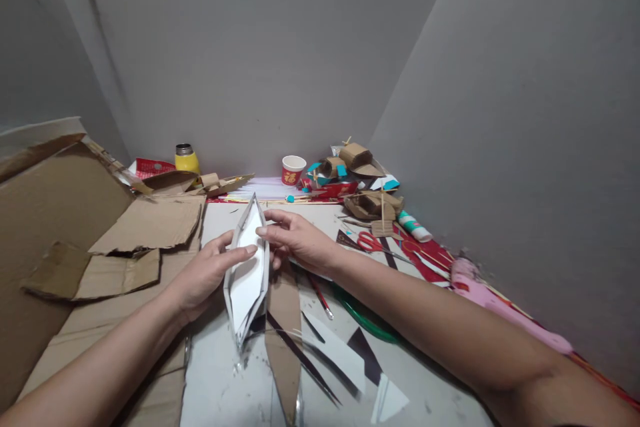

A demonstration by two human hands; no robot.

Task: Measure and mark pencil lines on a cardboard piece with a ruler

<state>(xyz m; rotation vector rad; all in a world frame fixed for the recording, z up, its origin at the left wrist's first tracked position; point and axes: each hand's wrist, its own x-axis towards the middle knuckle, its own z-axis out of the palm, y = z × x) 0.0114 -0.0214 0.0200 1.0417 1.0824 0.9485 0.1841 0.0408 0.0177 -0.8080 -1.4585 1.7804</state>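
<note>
Taking the white boat-shaped hull [246, 273] at the middle of the table [235, 387] as the landmark: far to its left lie big sheets of torn cardboard [150, 223], overlapping and spilling off the table edge, and behind them, up-left of the hull, stands a yellow bottle [187, 159]. The left hand [207, 273] comes in from the hull's left, fingers pressed together against its left wall with the thumb behind, so it is pinching that side. The hull stands on edge, its pointed bow toward the wall and its stern toward the person, open face showing; it seems held this way so that both walls can be squeezed toward each other along the seams. The right hand [295, 240] meets it from the right, thumb and fingertips closed on the right rim near the top, steadying the other side. Just right of the hull and under it, a long cardboard strip [283, 333], dark slivers and white offcuts [340, 353] litter the table and crowd the space at the stern. Behind the hull stands a red paper cup [293, 170]; farther right sit small cardboard models [365, 180], red scissors [373, 242], a glue stick [414, 227] and a green ring [365, 320] partly under the right forearm.
</note>
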